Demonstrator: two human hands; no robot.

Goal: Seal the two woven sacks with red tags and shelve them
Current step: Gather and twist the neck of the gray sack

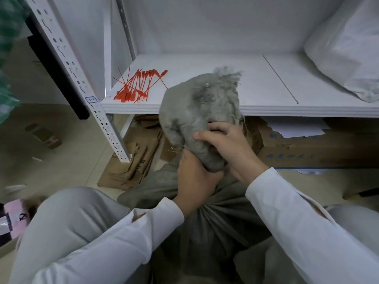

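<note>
Our left grip (194,177) is closed tight around the gathered neck of the grey woven sack (196,103), fingers curled round the bunched cloth just where the pleats fan out into the body below. Our right grip (229,146) sits just above it and touches it, thumb and fingers curled into the loose top of the same sack, so both hold the one sack and nothing else. Above our hands the free top of the sack stands up in a crumpled lump, its frayed edge uppermost, in front of the front lip of the white shelf (256,83). The sack's body sits low between our knees, which are in pale trousers (67,218), and our white sleeves (287,201) run down to both wrists. We see no tag on the neck. The red tags (139,85) lie in a loose heap on the left front corner of the shelf, well apart from the sack and from our hands. At the right end of the same shelf a pale sack (348,48) lies slumped against the back wall. A perforated white upright (82,78) slants down at the shelf's left corner. Under the shelf a brown cardboard box (307,148) stands to the right behind our right wrist, and flattened cardboard (131,160) lies on the tiled floor (61,124) to the left.
</note>
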